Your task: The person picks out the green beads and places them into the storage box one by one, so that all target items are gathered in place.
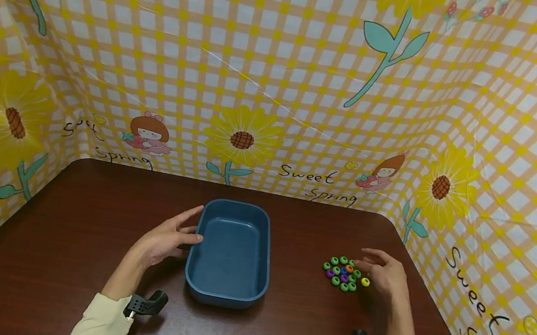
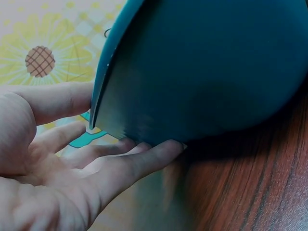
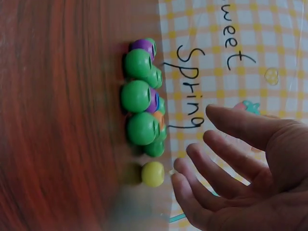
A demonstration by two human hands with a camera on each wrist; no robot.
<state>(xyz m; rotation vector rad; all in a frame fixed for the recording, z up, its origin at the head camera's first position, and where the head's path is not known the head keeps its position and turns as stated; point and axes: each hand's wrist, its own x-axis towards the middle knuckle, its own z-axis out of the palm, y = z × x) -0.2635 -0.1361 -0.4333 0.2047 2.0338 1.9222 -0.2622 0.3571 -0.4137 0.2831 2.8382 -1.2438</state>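
This is a screened table corner: a dark brown table stands before checked cloth with printed sunflowers. Whether home or studio, I cannot tell.

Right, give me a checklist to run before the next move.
1. Blue container upright on the table: ok.
2. Container empty: ok, nothing seen inside.
3. Left hand on the container: ok, at its left side.
4. Container held firmly: cannot tell, pressure doesn't show.
5. Right hand holding something: not ok, nothing seen in it.
6. Yellow bead touching the other beads: not ok, a gap shows.
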